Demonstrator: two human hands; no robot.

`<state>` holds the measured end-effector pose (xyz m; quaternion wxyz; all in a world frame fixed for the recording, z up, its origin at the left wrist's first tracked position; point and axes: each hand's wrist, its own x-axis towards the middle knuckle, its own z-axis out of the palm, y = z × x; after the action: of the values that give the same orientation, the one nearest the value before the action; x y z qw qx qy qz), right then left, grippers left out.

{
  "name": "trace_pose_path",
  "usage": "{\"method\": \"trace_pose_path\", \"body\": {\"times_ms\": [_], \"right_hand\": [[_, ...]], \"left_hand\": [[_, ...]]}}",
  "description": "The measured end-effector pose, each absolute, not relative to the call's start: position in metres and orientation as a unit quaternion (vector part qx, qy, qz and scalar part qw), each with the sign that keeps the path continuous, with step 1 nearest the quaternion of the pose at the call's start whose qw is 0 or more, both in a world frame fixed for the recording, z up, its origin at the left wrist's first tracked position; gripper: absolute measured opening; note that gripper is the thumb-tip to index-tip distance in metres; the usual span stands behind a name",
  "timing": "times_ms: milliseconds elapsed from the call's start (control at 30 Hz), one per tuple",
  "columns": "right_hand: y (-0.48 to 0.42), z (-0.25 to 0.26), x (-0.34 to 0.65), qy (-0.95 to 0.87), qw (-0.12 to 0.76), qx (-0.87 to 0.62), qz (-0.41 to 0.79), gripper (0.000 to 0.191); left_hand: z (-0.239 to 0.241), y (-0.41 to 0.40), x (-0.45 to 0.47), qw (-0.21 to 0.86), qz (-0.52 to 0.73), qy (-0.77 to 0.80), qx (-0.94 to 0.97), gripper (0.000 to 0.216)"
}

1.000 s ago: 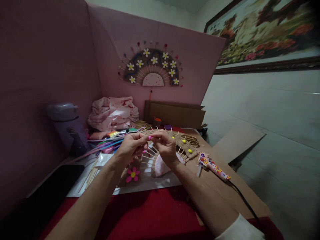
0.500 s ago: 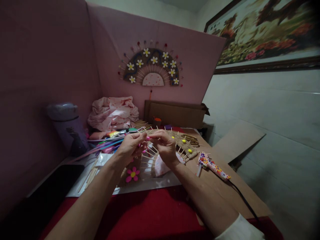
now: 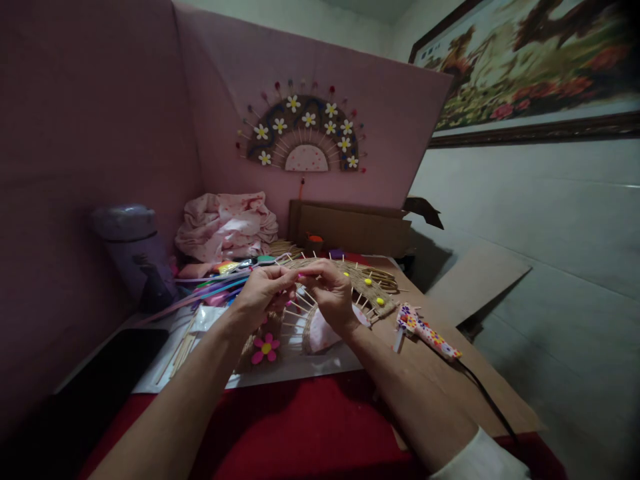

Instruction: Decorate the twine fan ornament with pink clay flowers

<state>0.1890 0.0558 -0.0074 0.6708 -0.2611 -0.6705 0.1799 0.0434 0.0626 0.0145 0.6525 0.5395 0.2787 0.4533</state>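
Note:
My left hand [image 3: 267,291] and my right hand [image 3: 330,290] meet fingertip to fingertip above a half-round fan. Between them is a small pink piece of soft clay [image 3: 301,275], mostly hidden by the fingers; both hands are closed in a pinch on it. The fan [image 3: 387,309] lies flat below, with a twine-wrapped band, thin sticks and a pale patterned half-circle [image 3: 323,333] at its base. A pink flower [image 3: 259,357] with a yellow centre sits on its left end. Yellow dots [image 3: 368,282] mark the right side. My hands cover part of the band.
A flower-patterned glue gun [image 3: 430,337] with a black cord lies on brown cardboard at right. Coloured strips and packets [image 3: 220,283], pink cloth [image 3: 227,227] and a purple bottle [image 3: 133,257] stand left. A finished-looking fan [image 3: 277,143] hangs on the pink panel; a cardboard box [image 3: 350,230] is below.
The fingertips have closed further over the pink clay, so less of it shows. Behind the table, a dark flap by the cardboard box now sticks out further right.

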Motion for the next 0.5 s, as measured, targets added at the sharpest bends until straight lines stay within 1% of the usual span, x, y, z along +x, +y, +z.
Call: {"method": "trace_pose_path", "body": {"times_ms": [167,367,500], "right_hand": [[0.0572,-0.0078,0.1907,-0.664,0.670,-0.270,0.191,0.010],[0.0642,-0.0127,0.1895,-0.618,0.663,-0.289,0.308,0.018],[0.0635,-0.0129,0.1887,-0.596,0.662,-0.275,0.362,0.020]], "left_hand": [[0.0136,0.0633,0.0424,0.642,0.460,0.277,0.547,0.034],[0.0113,0.0650,0.0433,0.639,0.458,0.279,0.551,0.031],[0.0116,0.0654,0.0433,0.644,0.457,0.277,0.548,0.031]]}}
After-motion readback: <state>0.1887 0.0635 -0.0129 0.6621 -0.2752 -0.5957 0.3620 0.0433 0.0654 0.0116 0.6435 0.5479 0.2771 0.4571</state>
